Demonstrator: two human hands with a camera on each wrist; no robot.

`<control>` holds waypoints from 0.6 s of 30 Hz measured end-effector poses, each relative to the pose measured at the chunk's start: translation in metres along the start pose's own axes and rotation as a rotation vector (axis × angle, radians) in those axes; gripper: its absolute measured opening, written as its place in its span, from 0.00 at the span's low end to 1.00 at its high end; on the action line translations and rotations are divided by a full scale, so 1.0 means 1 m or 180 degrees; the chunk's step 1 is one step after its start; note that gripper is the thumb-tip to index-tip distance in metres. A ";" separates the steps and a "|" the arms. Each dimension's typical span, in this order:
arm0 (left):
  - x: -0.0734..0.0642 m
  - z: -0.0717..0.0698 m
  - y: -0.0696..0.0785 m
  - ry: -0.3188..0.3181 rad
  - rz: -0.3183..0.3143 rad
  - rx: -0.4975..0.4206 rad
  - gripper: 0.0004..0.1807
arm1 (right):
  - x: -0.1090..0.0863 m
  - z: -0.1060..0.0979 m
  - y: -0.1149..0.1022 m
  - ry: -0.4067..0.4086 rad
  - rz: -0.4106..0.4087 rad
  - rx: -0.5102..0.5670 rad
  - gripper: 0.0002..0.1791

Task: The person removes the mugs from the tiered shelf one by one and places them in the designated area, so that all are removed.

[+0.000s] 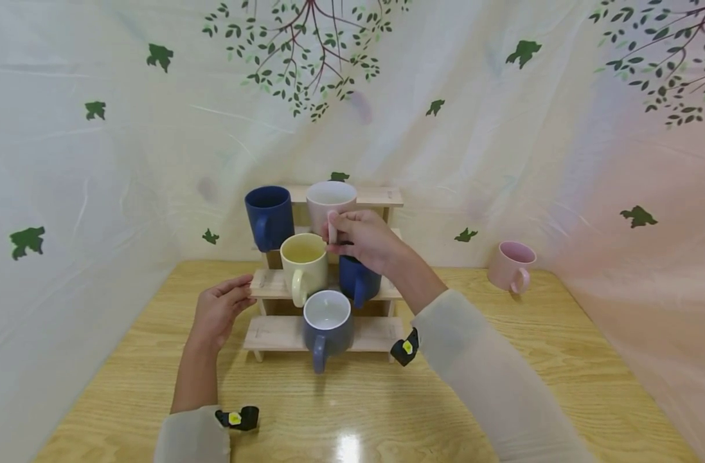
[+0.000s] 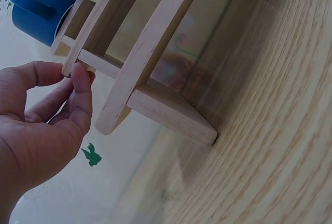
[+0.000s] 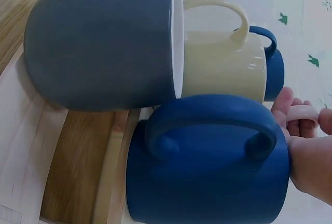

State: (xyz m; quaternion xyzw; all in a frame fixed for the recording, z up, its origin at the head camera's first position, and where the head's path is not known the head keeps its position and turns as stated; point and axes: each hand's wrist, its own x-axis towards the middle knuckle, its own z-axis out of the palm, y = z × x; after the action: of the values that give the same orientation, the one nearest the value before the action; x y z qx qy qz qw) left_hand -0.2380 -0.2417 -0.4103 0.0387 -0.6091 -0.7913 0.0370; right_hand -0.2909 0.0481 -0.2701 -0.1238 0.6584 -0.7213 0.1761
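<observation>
My right hand [image 1: 366,238] pinches the handle of a pale pink mug [image 1: 323,199] at the upper part of a stepped wooden rack [image 1: 271,331]. With thumb and fingertips, my left hand [image 2: 46,110] holds the left end of one of the rack's boards. Left of the pale pink mug stands a dark blue mug [image 1: 274,215]. One step lower are a cream-yellow mug [image 1: 314,273] and a second dark blue mug [image 3: 207,177], partly hidden by my right hand in the head view. A grey-blue mug [image 1: 337,337] with a white inside sits on the lowest board.
A pink mug [image 1: 505,270] stands on the wooden table [image 1: 352,411], far to the right of the rack. Behind the table hangs a pale curtain [image 1: 421,148] with printed leaves and branches. Dark straps [image 1: 245,418] are on both wrists.
</observation>
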 end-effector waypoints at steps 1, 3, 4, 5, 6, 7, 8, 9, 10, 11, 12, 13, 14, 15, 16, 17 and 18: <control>0.000 0.000 0.000 0.0000 -0.0002 0.0000 0.21 | 0.000 0.001 0.000 0.0004 0.0001 0.0054 0.19; 0.000 0.000 -0.001 -0.0003 -0.0004 -0.0003 0.21 | 0.000 0.002 0.001 0.0026 -0.0016 0.0141 0.18; 0.000 0.000 -0.001 -0.0005 0.0000 -0.0011 0.21 | 0.000 0.003 0.001 0.0040 -0.0030 0.0166 0.18; 0.000 -0.001 -0.001 -0.0002 0.0003 -0.0011 0.21 | 0.000 0.003 0.001 0.0053 -0.0056 0.0173 0.18; 0.001 -0.001 -0.002 -0.0004 0.0006 -0.0021 0.21 | 0.000 0.003 0.002 0.0061 -0.0086 0.0175 0.18; 0.001 -0.001 -0.002 -0.0005 0.0010 -0.0028 0.21 | 0.000 0.003 0.002 0.0078 -0.0108 0.0172 0.18; 0.001 -0.001 -0.002 -0.0010 0.0012 -0.0033 0.21 | 0.000 0.004 0.003 0.0100 -0.0129 0.0167 0.18; 0.002 -0.001 -0.003 -0.0013 0.0015 -0.0034 0.21 | 0.000 0.004 0.003 0.0121 -0.0147 0.0160 0.18; 0.002 -0.001 -0.003 -0.0014 0.0018 -0.0030 0.22 | 0.000 0.004 0.004 0.0144 -0.0169 0.0149 0.19; 0.002 0.000 -0.003 -0.0013 0.0017 -0.0025 0.22 | 0.000 0.004 0.004 0.0164 -0.0189 0.0142 0.19; 0.002 0.000 -0.003 -0.0016 0.0017 -0.0027 0.22 | 0.000 0.004 0.004 0.0190 -0.0200 0.0145 0.19; 0.002 0.000 -0.003 -0.0014 0.0019 -0.0024 0.22 | 0.000 0.005 0.004 0.0218 -0.0210 0.0151 0.19; 0.002 0.000 -0.002 -0.0012 0.0019 -0.0024 0.22 | 0.000 0.005 0.004 0.0239 -0.0223 0.0162 0.19; 0.002 0.000 -0.002 -0.0011 0.0019 -0.0031 0.22 | 0.000 0.006 0.004 0.0261 -0.0236 0.0179 0.19; 0.002 -0.001 -0.002 -0.0009 0.0019 -0.0036 0.22 | -0.001 0.007 0.004 0.0284 -0.0251 0.0195 0.19; 0.002 -0.001 -0.002 -0.0006 0.0017 -0.0044 0.21 | -0.001 0.008 0.004 0.0308 -0.0262 0.0210 0.19; 0.002 -0.001 -0.002 -0.0005 0.0014 -0.0056 0.20 | -0.001 0.009 0.004 0.0335 -0.0272 0.0229 0.18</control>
State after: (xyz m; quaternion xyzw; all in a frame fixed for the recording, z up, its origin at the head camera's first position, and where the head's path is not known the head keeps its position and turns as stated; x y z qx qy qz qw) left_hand -0.2397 -0.2423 -0.4127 0.0365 -0.6022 -0.7966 0.0386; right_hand -0.2858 0.0406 -0.2731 -0.1073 0.6345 -0.7569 0.1145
